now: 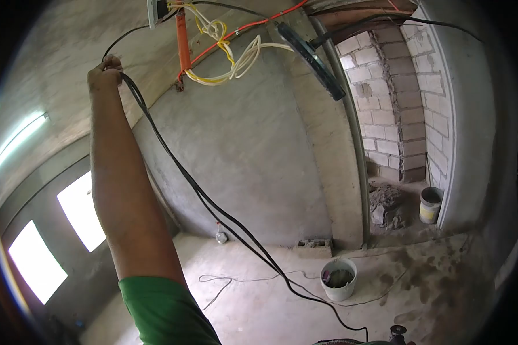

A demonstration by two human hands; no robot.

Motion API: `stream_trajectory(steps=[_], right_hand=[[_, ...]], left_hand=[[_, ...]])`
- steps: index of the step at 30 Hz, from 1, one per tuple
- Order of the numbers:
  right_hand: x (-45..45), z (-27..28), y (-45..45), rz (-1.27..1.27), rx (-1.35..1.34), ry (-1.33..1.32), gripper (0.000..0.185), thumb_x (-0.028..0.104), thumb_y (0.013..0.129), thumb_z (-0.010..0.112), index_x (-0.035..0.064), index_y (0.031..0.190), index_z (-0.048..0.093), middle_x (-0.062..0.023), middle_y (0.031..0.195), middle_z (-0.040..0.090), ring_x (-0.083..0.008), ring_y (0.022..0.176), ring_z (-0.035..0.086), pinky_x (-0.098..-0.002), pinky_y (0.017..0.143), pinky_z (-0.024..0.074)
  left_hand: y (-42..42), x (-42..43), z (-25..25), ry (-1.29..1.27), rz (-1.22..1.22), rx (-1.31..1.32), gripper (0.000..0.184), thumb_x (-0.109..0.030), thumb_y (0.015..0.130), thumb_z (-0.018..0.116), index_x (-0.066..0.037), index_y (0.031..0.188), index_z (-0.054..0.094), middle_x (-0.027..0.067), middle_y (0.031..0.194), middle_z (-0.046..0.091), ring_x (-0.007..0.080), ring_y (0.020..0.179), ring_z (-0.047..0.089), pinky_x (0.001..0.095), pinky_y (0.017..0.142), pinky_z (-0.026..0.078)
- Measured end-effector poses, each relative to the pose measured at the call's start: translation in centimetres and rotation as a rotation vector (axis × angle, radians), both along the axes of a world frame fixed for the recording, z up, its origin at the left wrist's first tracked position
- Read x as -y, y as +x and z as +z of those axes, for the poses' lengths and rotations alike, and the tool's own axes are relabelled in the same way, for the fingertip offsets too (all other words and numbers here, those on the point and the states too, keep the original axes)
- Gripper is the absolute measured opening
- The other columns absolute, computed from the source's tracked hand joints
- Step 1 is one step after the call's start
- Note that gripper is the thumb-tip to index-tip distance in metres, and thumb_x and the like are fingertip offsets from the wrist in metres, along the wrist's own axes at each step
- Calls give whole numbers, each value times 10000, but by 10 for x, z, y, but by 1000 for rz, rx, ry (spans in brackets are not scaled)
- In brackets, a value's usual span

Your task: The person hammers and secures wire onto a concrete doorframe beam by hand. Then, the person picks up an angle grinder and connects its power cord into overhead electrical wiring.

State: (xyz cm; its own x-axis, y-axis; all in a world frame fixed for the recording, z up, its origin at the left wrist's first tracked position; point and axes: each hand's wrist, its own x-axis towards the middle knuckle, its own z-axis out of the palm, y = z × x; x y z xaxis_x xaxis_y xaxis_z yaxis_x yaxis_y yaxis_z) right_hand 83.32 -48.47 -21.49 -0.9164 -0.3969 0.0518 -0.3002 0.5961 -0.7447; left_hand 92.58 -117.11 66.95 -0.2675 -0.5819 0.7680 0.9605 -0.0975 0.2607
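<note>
My left hand (106, 73) is raised at the upper left, its fingers closed around a black cable (181, 167). Two strands of that cable hang from the hand and run down to the right toward the floor. Another stretch of it arcs from the hand up to a grey box (157, 12) at the top edge. Beside the box hangs an orange conduit (182, 43), with loops of white and yellow wire (236, 63) around it. My right hand is out of view.
A dark flat bar-shaped fixture (312, 60) hangs by the doorway. On the floor are a white bucket (342, 293) with dark contents, a hollow block (313, 248) and a thin cord (247, 280). Rubble (385, 207) and a second bucket (429, 207) sit beyond the doorway.
</note>
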Motion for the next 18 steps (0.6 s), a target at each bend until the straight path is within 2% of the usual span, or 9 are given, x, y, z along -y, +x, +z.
stream_trajectory(steps=[1,3,10,12,16,18], right_hand=[[3,0,-1,-8,3,-2,203,192,815,645,53,953,701,-142,905,641,-305,850,625,-425,771,497],[9,0,-2,-17,9,1,207,195,810,650,52,951,702,-141,903,642,-304,848,626,-425,770,498],[26,-4,-5,-41,34,-3,222,206,790,668,49,943,705,-141,898,648,-301,842,632,-424,765,502],[29,-3,-6,-53,37,-6,226,209,785,673,49,941,706,-141,896,650,-300,840,633,-423,764,503],[29,-1,-5,-77,47,-3,236,215,774,683,47,937,708,-140,892,653,-299,836,636,-423,761,505],[27,-2,-6,-85,55,-5,240,218,768,688,46,935,709,-140,891,655,-298,835,637,-422,760,506]], left_hand=[[-4,3,1,-41,-17,-50,193,-10,948,427,85,1047,564,169,840,667,261,678,658,320,555,549],[0,-38,-11,43,-60,-206,162,7,927,449,78,1002,574,137,781,635,242,632,626,320,565,533],[16,-50,12,-1,-92,-210,101,-1,905,514,45,970,576,104,752,607,202,581,566,310,535,501],[15,-47,23,96,-35,-243,114,-12,902,545,48,990,586,99,789,627,201,597,574,301,514,488],[6,-20,34,47,128,-124,171,-67,947,506,45,1062,565,96,816,634,223,632,620,281,527,516],[-7,-9,31,84,177,-68,200,-66,949,492,46,1108,537,116,908,602,231,739,590,316,606,499]])
